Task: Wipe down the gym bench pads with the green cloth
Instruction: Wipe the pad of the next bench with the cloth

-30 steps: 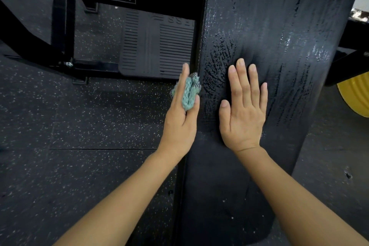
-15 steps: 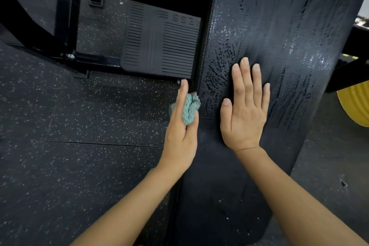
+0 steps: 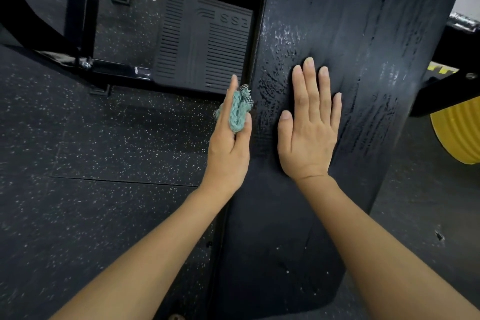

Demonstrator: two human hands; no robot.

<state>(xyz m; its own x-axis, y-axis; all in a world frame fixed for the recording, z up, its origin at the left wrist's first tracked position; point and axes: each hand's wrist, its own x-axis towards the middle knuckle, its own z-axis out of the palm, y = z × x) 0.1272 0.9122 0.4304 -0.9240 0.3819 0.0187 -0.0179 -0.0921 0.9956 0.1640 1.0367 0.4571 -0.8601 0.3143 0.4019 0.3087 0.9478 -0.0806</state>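
The black bench pad (image 3: 350,34) runs from the top of the view down to the bottom centre, with wet streaks across its upper part. My left hand (image 3: 228,143) holds the bunched green cloth (image 3: 237,112) between thumb and fingers against the pad's left side edge. My right hand (image 3: 309,125) lies flat on top of the pad, fingers straight and together, just right of the cloth.
A black machine frame (image 3: 80,15) and a ribbed foot plate (image 3: 202,49) stand on the speckled rubber floor (image 3: 91,138) to the left. A yellow weight plate (image 3: 459,132) sits at the right edge under a black bar (image 3: 446,91).
My left hand with the cloth has slid down the pad's left edge toward me over the second. My right hand has stayed flat in the same place.
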